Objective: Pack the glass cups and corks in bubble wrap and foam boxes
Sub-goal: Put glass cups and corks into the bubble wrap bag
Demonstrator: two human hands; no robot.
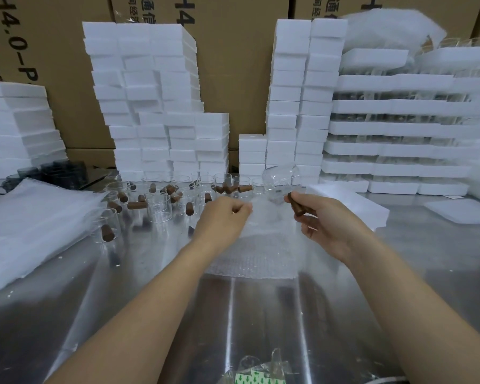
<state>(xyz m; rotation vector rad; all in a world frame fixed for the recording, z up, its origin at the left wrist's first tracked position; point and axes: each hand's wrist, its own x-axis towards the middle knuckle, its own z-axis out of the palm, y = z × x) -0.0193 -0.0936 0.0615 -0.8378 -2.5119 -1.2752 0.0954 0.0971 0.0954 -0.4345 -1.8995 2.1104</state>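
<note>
steel table [261, 314] fills the view; foam boxes [155, 106] stack at 12 o'clock. bubble wrap [261, 245] lies at centre. cups [158, 206] and loose corks [136, 205] cluster at 10 o'clock. left hand [222, 220] pinches the wrap's edge. right hand [324, 220] pinches a cork [295, 204] beside a cup [279, 184].

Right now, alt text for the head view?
Two bare hands hold a bubble wrap sheet over a steel table: left hand pinches its edge, right hand grips a brown cork. Glass cups, white foam boxes behind.
</note>
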